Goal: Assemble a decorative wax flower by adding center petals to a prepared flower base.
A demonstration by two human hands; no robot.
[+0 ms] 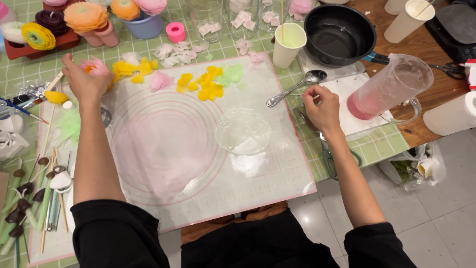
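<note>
Reaching over the silicone mat, the left hand pinches a pink petal; the right hand, fingers curled together empty, hovers beside the spoon.

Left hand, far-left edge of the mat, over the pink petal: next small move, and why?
Probably close the fingers on the pink petal and lift it. The left hand already lies over it at the silicone mat edge, whether gripping yet is unclear. The right hand is loosely curled beside the spoon, apparently holding nothing.
</note>
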